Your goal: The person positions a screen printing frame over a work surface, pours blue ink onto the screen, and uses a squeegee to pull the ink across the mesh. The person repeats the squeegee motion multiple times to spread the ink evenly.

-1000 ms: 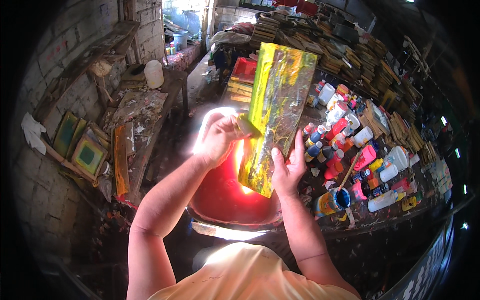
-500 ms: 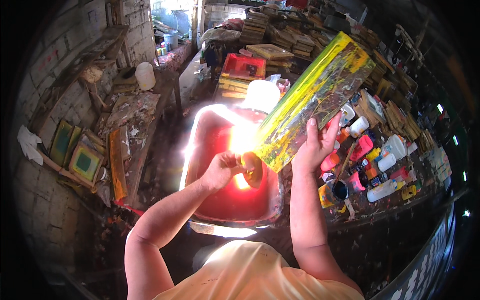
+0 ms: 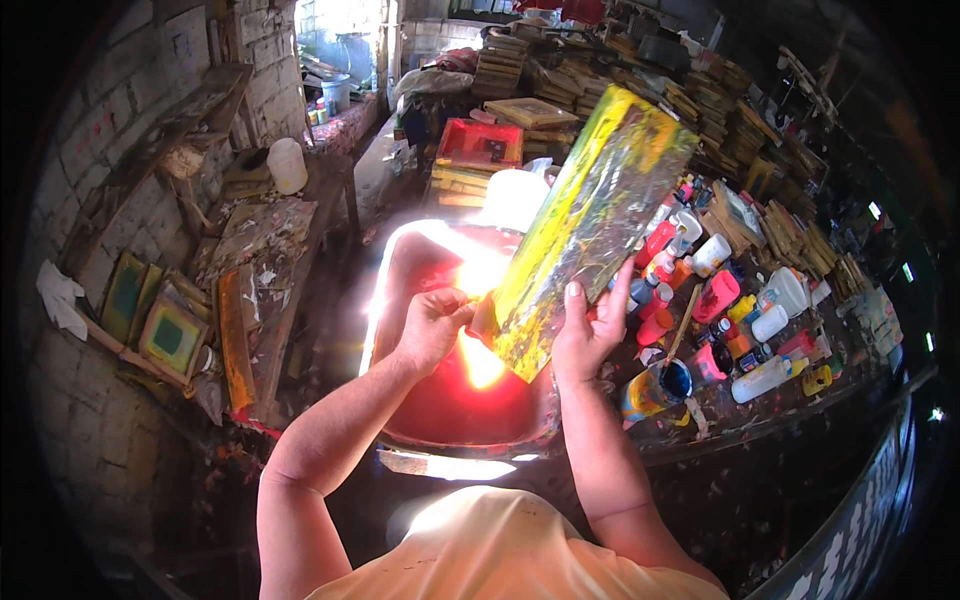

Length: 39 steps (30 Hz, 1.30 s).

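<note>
Board [image 3: 590,225] tilted over the basin [image 3: 470,447], presumably so drips fall inside; right hand [image 3: 595,325] grip clasping its edge, left hand [image 3: 437,330] grip pinching a small, indistinct piece [image 3: 484,318] against it

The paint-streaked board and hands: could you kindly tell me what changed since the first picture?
The board has tipped its far end rightward, and the left hand has moved lower, toward the person. The right hand still holds the board; the basin stayed put.
</note>
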Tool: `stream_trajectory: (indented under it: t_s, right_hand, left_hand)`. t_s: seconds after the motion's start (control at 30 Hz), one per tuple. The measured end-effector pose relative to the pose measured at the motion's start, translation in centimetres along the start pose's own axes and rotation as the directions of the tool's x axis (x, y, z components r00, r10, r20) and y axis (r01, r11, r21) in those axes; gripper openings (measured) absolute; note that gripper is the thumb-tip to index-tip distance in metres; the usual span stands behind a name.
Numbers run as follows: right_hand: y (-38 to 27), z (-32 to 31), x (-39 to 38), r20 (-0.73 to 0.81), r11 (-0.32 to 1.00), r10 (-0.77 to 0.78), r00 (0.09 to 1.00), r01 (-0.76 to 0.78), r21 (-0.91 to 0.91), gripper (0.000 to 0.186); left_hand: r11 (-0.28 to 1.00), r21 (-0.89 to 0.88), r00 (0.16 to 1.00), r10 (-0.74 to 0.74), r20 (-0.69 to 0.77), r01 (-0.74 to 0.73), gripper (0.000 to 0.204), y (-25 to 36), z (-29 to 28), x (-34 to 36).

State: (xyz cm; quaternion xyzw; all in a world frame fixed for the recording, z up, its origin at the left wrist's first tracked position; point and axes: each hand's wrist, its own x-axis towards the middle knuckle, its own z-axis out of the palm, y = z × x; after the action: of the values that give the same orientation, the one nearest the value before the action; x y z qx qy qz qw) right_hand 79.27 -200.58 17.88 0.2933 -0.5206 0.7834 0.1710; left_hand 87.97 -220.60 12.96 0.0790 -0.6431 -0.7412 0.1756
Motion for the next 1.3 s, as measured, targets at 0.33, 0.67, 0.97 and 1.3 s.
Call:
stream_trajectory:
  t_s: [0.33,0.67,0.97,1.3]
  right_hand:
    - [-0.3,0.8,-3.1,0.263,0.962,0.029,0.964,0.044,-0.268,0.077]
    - [-5.6,-3.5,0.1,0.111,0.913,-0.175,0.978,0.203,-0.355,0.075]
    - [-17.1,-16.4,0.5,-0.180,0.888,-0.351,0.919,0.265,-0.375,0.086]
    - [-25.4,-34.8,-4.9,-0.320,0.769,-0.450,0.834,0.180,-0.614,0.081]
  left_hand:
    - [0.993,-0.029,0.977,0.109,-0.185,-0.116,0.018,6.8,0.2,4.9]
    - [0.736,0.600,0.948,0.202,0.247,-0.313,0.022,2.8,-1.4,8.0]
    - [-0.469,0.752,0.886,-0.265,0.381,-0.464,0.039,-7.7,-4.1,3.1]
    - [-0.357,0.856,0.838,-0.525,0.148,-0.374,0.021,-5.8,-5.6,0.8]
